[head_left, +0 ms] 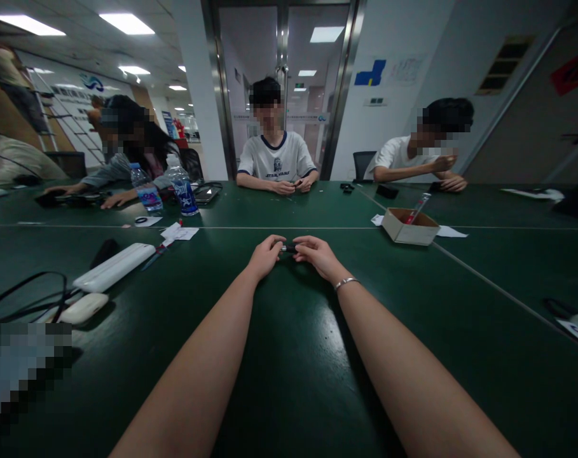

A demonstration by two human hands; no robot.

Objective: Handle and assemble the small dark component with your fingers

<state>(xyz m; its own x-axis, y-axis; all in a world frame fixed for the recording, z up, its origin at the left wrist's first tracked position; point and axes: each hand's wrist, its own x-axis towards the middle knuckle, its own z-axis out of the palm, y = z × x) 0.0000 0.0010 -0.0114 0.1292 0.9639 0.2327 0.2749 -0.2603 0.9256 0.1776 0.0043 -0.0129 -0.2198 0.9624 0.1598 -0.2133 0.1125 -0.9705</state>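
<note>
A small black-and-silver stick-shaped object [289, 249] is held level just above the green table, between my two hands. I cannot make out its exact kind. The fingers of my left hand [266, 257] pinch its silver end. My right hand [319, 256], with a silver bracelet [346, 282] at the wrist, grips the black end between thumb and fingers. Part of the object is hidden behind the fingertips of both hands.
A white power bank [114, 267], a white rounded case [84, 308] and black cables lie to the left. Two bottles [182, 187] stand at the far left. An open cardboard box [409, 230] sits right of centre. Several people sit around the table [289, 343].
</note>
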